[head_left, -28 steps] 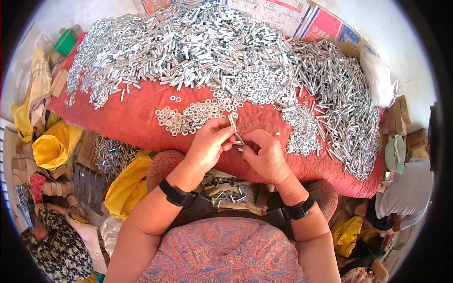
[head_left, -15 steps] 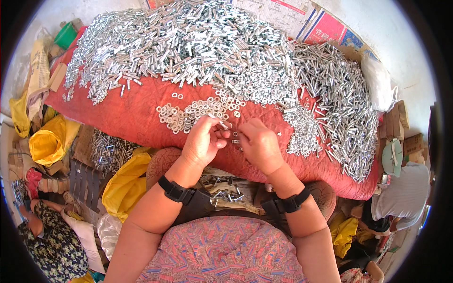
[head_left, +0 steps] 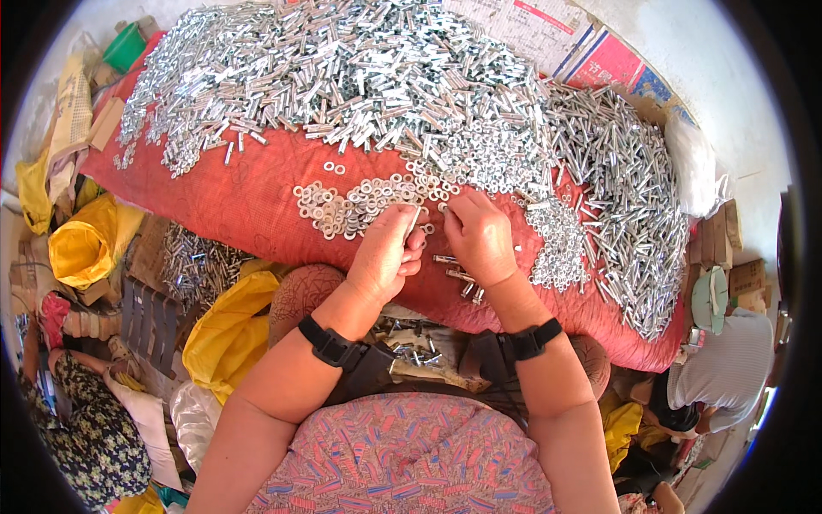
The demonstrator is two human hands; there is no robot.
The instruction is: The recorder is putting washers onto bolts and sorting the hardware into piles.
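My left hand [head_left: 390, 248] is closed, with a slim metal sleeve [head_left: 415, 218] pinched upright between thumb and finger. Beside it, my right hand [head_left: 479, 237] has its thumb and fingertips together on a flat washer [head_left: 443, 207] at the edge of the washer pile [head_left: 360, 202]; the fingers partly cover that spot. A loose washer [head_left: 428, 229] lies between the hands. Just below the right hand, several bolt-like metal pieces [head_left: 461, 274] rest on the red cloth [head_left: 248, 193], partly hidden by the wrist.
A broad heap of metal sleeves [head_left: 342, 77] covers the far side. Long bolts [head_left: 621, 197] are heaped at the right, beside more washers [head_left: 555, 240]. Yellow sacks [head_left: 227, 334] and a green tub [head_left: 124, 47] stand left. Other people sit at lower left [head_left: 86, 428] and right [head_left: 723, 368].
My right hand has moved away from me to the washers, uncovering the bolt-like pieces near its wrist. My left hand still grips the sleeve, now tilted more upright.
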